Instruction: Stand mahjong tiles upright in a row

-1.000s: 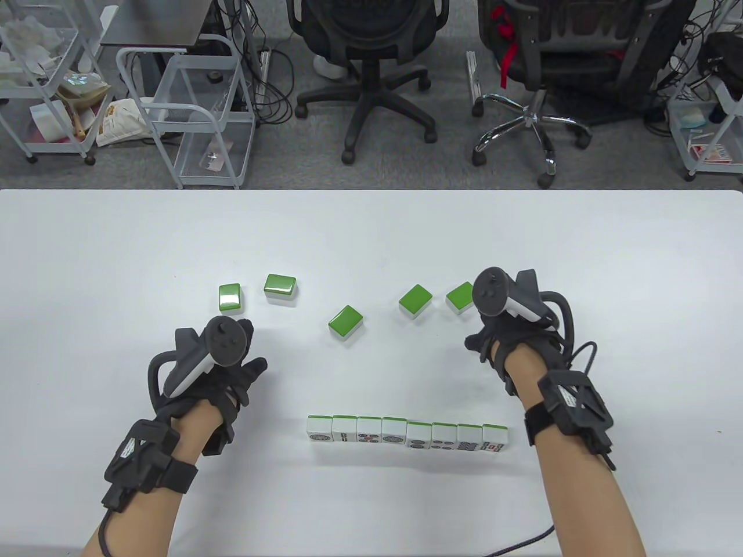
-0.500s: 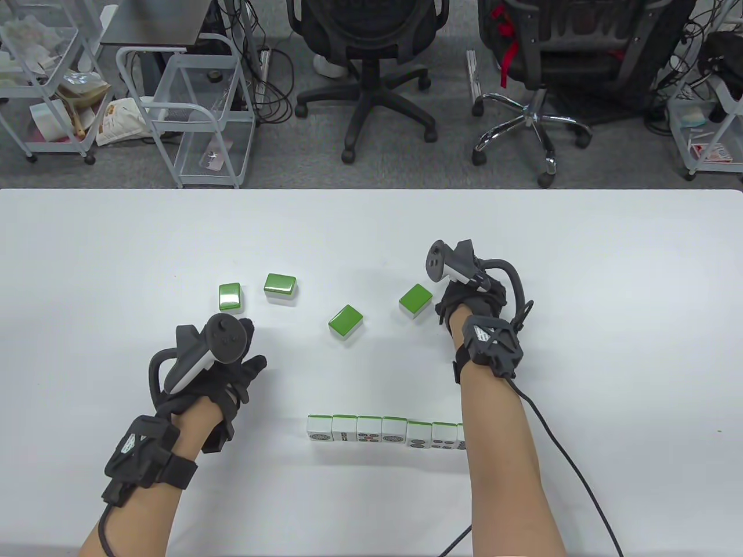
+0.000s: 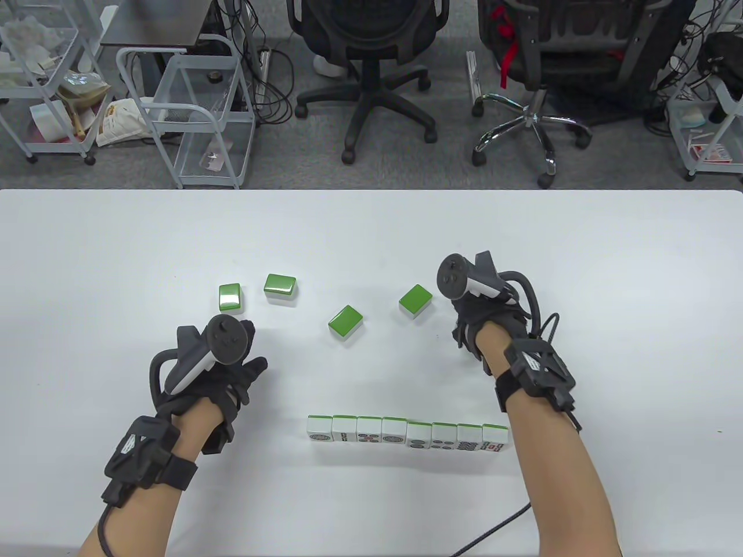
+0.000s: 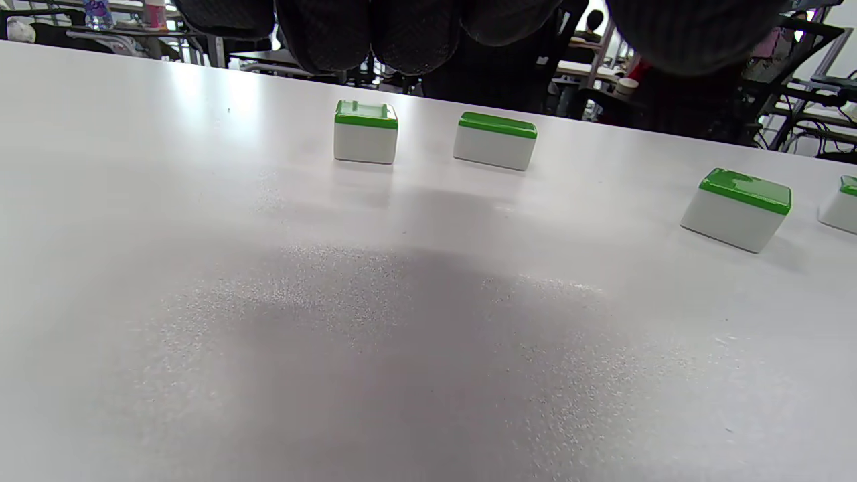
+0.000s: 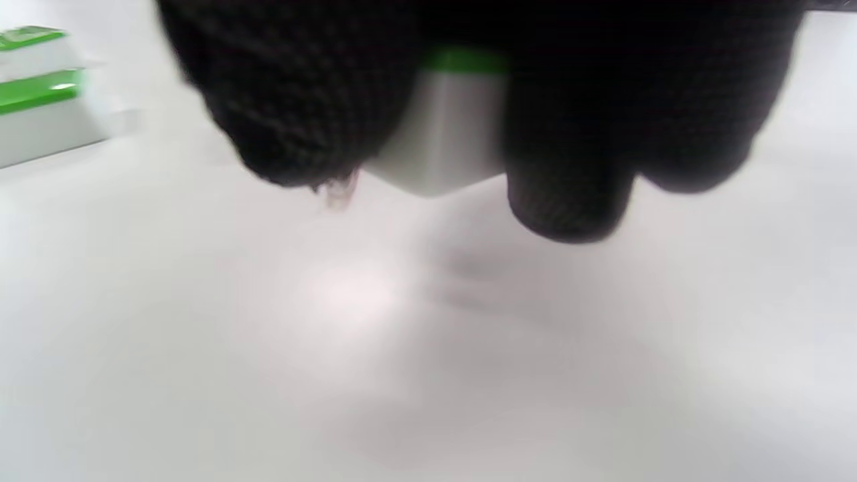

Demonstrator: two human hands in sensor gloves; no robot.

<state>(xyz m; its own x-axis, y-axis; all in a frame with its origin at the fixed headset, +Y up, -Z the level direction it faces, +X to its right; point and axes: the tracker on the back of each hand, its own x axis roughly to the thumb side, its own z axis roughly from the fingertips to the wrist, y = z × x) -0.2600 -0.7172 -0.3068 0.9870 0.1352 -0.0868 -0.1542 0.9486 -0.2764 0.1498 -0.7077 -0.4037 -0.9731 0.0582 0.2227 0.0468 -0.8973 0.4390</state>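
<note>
While gloved right hand (image 5: 469, 120) grips smooth blocky green/white tile (image 5: 445, 144), w/ knit fingers.

The right wrist view is blurred throughout. A tile (image 5: 447, 127) is mostly covered there by the gloved fingers (image 5: 569, 134) of the right hand (image 3: 487, 319), so only a strip of its green back and one white corner are seen; whether it is lifted off the counter (image 5: 402, 348) cannot be told. In the table view that tile is hidden completely under the hand. Two more tiles (image 5: 33, 100) are cut off by the left edge and smeared. In the left wrist view, a tile (image 4: 842, 204) is cut by the right edge, and the fingers (image 4: 402, 33) of the left hand (image 3: 215, 371) are cropped by the top edge. The markings on the standing row (image 3: 406, 435) are too small to be read.
</note>
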